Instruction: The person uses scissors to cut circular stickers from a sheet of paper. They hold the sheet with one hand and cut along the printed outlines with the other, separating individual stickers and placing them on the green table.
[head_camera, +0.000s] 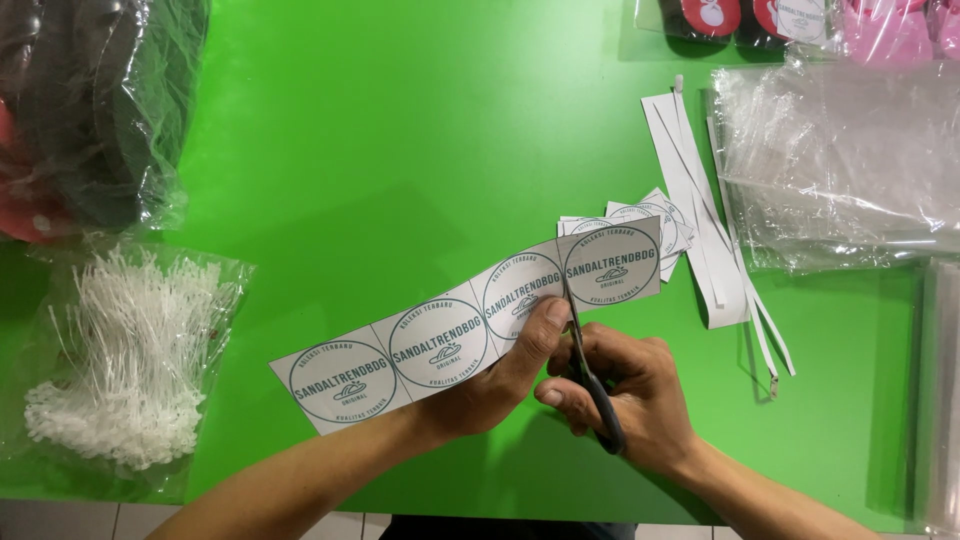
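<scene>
Mid-frame, the left hand (500, 375) pinches the label strip (470, 325) taut for cutting. The right hand (630, 400) grips scissors (590, 375), blades at a label boundary

I saw a small packing workshop: a green counter (400, 130) with bagged footwear (90, 110), white tag pins (130, 360), clear bags (830, 170) and a label strip (470, 320).

You have open green surface (400, 130) ahead at centre; a bag of white plastic ties (120, 360) hems the left, clear plastic bags (840, 170) and white paper strips (715, 250) the right.
</scene>
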